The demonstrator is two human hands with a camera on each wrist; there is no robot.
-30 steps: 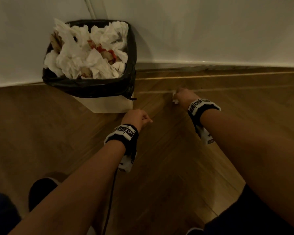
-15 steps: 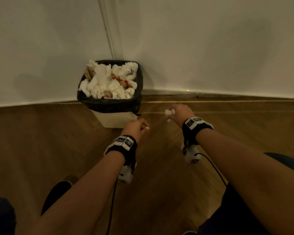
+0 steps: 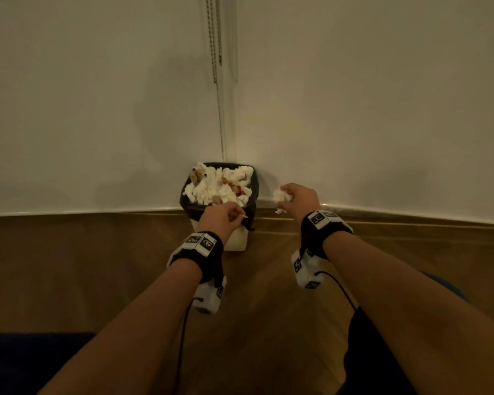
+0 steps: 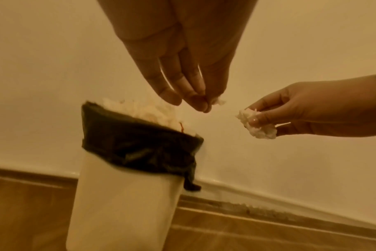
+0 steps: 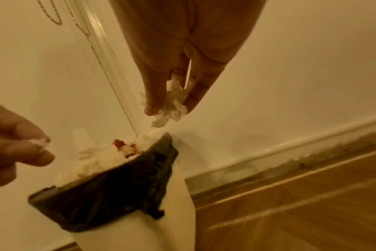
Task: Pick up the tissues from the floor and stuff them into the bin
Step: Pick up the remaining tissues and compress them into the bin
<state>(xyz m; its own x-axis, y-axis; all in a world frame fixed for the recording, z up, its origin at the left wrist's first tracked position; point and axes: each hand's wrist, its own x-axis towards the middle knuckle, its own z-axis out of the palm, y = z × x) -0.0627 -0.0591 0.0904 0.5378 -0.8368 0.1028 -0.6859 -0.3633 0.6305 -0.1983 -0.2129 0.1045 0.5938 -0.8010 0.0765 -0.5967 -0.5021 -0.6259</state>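
A white bin (image 3: 234, 243) (image 4: 122, 203) (image 5: 161, 220) with a black liner (image 3: 253, 189) (image 4: 140, 149) stands in the room's corner, heaped with crumpled white tissues (image 3: 211, 192). My right hand (image 3: 293, 196) (image 5: 172, 95) pinches a crumpled white tissue (image 3: 281, 196) (image 4: 258, 129) (image 5: 172, 105) in the air, to the right of the bin's rim. My left hand (image 3: 226, 216) (image 4: 202, 101) hovers at the bin's near rim and pinches a tiny scrap of tissue (image 3: 243, 216) (image 4: 218, 101) (image 5: 42, 143) between its fingertips.
White walls meet behind the bin, with a bead cord (image 3: 216, 52) hanging in the corner. A white skirting (image 3: 411, 213) runs along the wooden floor (image 3: 268, 309). My dark-clothed knees show at the bottom left (image 3: 26, 363) and bottom right.
Both hands have risen from the floor toward the bin. The right hand lifted the tissue off the floor. My head has pulled back and up, so the bin looks smaller.
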